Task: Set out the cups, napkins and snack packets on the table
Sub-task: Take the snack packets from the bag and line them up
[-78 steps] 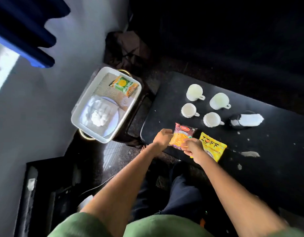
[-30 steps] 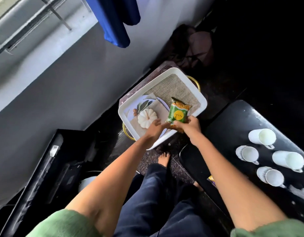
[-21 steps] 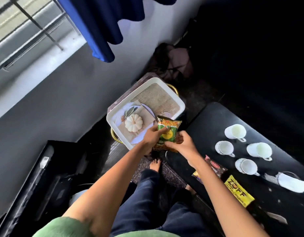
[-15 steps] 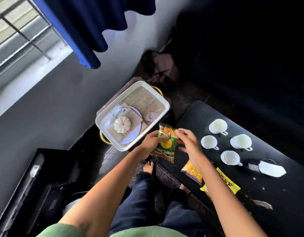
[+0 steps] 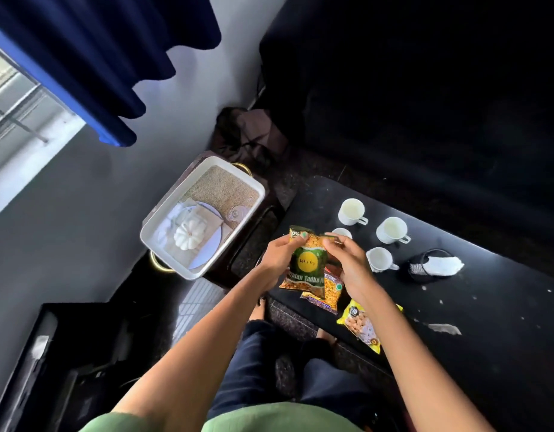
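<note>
Left hand (image 5: 280,255): reaching forward, thumb and fingers pinching the green snack packet (image 5: 307,266) at its upper left.
Right hand (image 5: 347,260): pinching its top right edge.
Packet: hanging above the black table (image 5: 487,291) edge, overlapping the red packet (image 5: 330,289).

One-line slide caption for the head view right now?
Both hands, left and right, hold a green snack packet above the black table beside four white cups.

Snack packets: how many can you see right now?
3. The green packet is held in both hands above the table edge; the red packet lies on the table under it; the yellow packet lies beside that, partly behind the right forearm.
</note>
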### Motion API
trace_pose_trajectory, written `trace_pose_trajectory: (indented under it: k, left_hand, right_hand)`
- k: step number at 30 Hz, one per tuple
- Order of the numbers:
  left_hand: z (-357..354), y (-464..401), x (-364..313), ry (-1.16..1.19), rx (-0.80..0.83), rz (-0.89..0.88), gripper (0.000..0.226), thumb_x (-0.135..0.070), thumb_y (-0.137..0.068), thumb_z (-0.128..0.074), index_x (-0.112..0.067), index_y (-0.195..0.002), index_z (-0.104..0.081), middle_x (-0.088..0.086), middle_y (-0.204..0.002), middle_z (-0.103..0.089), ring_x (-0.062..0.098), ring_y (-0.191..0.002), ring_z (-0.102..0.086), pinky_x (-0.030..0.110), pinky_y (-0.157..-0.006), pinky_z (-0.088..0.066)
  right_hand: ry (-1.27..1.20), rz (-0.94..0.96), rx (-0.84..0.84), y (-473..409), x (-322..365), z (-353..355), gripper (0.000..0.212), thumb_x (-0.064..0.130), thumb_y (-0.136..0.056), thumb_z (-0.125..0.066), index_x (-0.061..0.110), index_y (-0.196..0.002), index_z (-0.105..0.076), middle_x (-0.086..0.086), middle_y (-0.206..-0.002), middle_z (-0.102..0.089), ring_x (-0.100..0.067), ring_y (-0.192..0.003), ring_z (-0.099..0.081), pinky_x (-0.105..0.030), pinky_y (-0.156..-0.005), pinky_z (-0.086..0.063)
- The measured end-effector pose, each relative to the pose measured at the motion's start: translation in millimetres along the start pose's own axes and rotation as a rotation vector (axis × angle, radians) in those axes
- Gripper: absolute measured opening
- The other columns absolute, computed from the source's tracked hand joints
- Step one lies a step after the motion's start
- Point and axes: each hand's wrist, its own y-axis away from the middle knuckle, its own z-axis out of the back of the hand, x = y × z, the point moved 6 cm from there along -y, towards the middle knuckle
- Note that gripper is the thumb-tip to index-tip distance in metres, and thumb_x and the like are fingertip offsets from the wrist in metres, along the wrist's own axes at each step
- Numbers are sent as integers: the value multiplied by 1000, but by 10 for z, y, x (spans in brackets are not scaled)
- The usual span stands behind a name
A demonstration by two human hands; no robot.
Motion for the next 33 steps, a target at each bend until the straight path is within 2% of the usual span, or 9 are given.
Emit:
trace_pose_trajectory:
  k: [3,5,12,15,20,24,27,30,33]
  left_hand:
    - [-131,4,-34,7,-24,-7,21,-35,-94,-56,-19,-85,-65,4,-85,-71,12,-68,-68,24,-60,-54]
    - [-260,-3,-32,-4,23,15,25,-40,-94,-55,-18,-96,-66,7,-98,-71,21,-85,-67,38,-80,-55]
    - [-604,24,180,-186,206,70,36,-32,-92,-60,-13,-122,-61,16,-118,-66,28,-105,-64,44,-95,-51]
    - [-614,7,301,-238,166,73,35,-31,-88,-66,-6,-112,-65,16,-107,-69,23,-93,-66,38,-90,-54]
    - [-715,-55,339,-227,131,56,23,-34,-88,-67,-13,-97,-69,7,-90,-69,16,-79,-66,31,-77,-57]
    - [-909,-92,418,-419,177,137,35,-42,-91,-60,-19,-116,-64,4,-99,-63,17,-90,-58,32,-76,-48]
    - [-1105,-118,548,-489,211,187,44,-36,-94,-55,-22,-136,-50,3,-129,-54,16,-114,-53,30,-82,-46]
    - [-1386,-124,746,-589,326,198,41,-24,-97,-51,-20,-137,-46,-1,-121,-57,-4,-85,-56,12,-60,-46]
    - [-1691,-113,1021,-685,425,256,53,-18,-97,-52,-13,-146,-33,8,-137,-53,14,-111,-54,8,-69,-42]
  right_hand:
    - [34,-63,90,116,-64,101,50,35,-66,-81,15,-110,-65,-9,-108,-71,-28,-105,-66,-44,-93,-51]
    - [70,-61,59,176,-130,209,44,25,-71,-79,15,-110,-64,-7,-107,-72,-26,-104,-66,-44,-93,-51]
    - [-125,-38,-202,254,-207,560,23,16,-78,-74,19,-98,-64,9,-78,-73,-3,-66,-70,-17,-49,-50]
    - [-149,-39,-185,294,-203,636,25,17,-79,-74,17,-102,-64,8,-82,-72,1,-62,-69,-14,-46,-49]
    - [-78,-100,-56,360,-294,723,44,18,-77,-75,17,-118,-58,0,-110,-68,-15,-98,-66,-32,-76,-55]
    - [-146,-82,-223,408,-437,912,44,5,-79,-71,5,-120,-56,-11,-107,-66,-23,-93,-65,-29,-72,-53]
    - [-174,-97,-351,473,-595,1096,40,7,-77,-74,9,-113,-58,-13,-106,-66,-25,-93,-64,-36,-80,-53]
    - [-216,-114,-460,557,-784,1385,37,3,-77,-72,10,-110,-58,-17,-110,-65,-28,-94,-63,-36,-74,-53]
    - [-255,-161,-557,643,-1003,1712,51,-2,-80,-68,4,-127,-50,-20,-120,-61,-31,-105,-61,-41,-87,-50]
